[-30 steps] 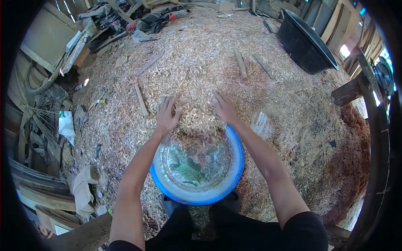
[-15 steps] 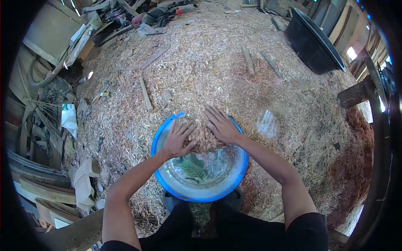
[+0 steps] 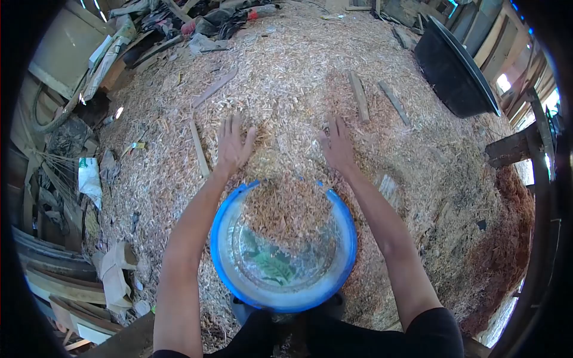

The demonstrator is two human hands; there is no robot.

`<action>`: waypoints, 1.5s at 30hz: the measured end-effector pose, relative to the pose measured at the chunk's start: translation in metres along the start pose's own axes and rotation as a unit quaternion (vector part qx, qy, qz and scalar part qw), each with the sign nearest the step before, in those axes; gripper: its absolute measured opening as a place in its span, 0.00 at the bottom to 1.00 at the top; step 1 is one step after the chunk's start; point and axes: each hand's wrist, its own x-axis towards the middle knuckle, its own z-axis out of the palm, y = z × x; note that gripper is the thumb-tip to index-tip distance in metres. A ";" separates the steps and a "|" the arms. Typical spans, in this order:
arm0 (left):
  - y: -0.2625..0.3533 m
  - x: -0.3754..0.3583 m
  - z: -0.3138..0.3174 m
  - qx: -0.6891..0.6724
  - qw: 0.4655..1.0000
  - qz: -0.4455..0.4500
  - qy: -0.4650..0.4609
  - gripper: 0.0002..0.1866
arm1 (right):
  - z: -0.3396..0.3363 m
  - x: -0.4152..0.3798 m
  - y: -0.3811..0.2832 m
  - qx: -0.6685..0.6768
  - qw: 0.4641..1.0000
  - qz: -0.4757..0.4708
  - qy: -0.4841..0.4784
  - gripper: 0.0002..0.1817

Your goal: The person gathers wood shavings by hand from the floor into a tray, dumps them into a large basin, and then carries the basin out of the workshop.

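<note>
1. Wood shavings (image 3: 286,77) are lying in a wide pale heap across the floor, and a blue-rimmed basin (image 3: 344,238) is sitting at the heap's near edge, just in front of the person's knees.
2. The left hand (image 3: 231,146) is lying flat on the shavings beyond the basin's far rim, its grip spread, fingers pointing away from the person.
3. The right hand (image 3: 338,146) is resting the same way, grip spread and holding nothing, with an open stretch of heap between the two hands.
4. A mound of shavings is filling the far part of the basin, while its near part is showing a clear bottom with a leaf print.
5. The basin is round, so it has no long axis; its mouth is facing up.
6. Thin wood strips (image 3: 359,96) are lying farther out, well apart from the hands.
7. A black tub (image 3: 453,68) is standing at the heap's far right edge, and scrap boards (image 3: 65,56) are crowding the left edge.
</note>
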 end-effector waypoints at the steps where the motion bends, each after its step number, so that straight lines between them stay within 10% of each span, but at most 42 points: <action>1: -0.004 0.015 0.007 -0.001 1.000 0.001 -0.002 0.38 | 0.006 0.012 -0.001 -0.001 1.000 0.002 0.000 0.34; 16: 0.002 0.141 0.095 0.116 0.986 -0.050 -0.108 0.39 | 0.070 0.190 -0.007 -0.069 0.997 -0.010 0.042 0.37; 45: 0.024 0.066 0.060 -0.047 0.995 -0.017 -0.088 0.34 | 0.038 0.100 -0.053 0.065 0.992 -0.001 -0.106 0.32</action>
